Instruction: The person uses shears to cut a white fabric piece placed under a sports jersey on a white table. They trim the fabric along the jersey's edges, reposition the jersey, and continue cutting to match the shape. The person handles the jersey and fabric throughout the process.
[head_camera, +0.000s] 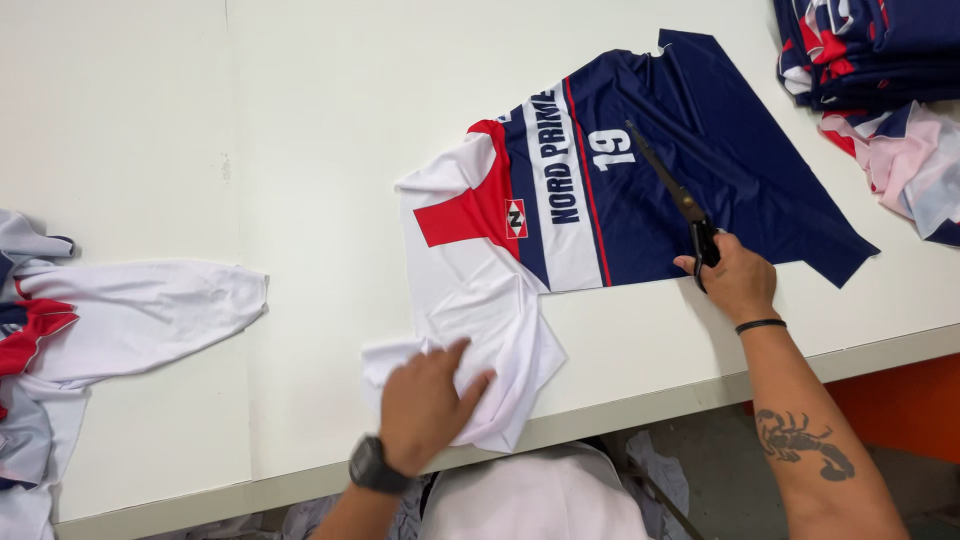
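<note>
Head view, one frame, looking down on a white work table (300, 130).

Item 1: printed fabric panel (600, 190), navy, white and red, lying flat on the table between and beyond the two hands. Its white end hangs slightly over the near table edge; its navy end lies past the right hand.

Item 2: left hand (425, 405), wearing a dark wristwatch (372, 466). Fingers spread and bent, pressing and bunching the white end of the panel at the table edge.

Item 3: right hand (738, 282), with a thin black wristband (760, 325). Closed around the handles of the scissors (668, 185), resting at the lower edge of the navy part.

Item 4: scissors, dark, long-bladed. Blades lie over the navy cloth, pointing away from the right hand toward the printed number; whether the blades are parted cannot be told.

Item 5: loose white and red cloth pieces (110, 320), well out beyond the left hand.

Item 6: stack of navy, red and white pieces (870, 50), beyond the right hand at the far corner, with pale pink-white pieces (900, 160) just beside it.
</note>
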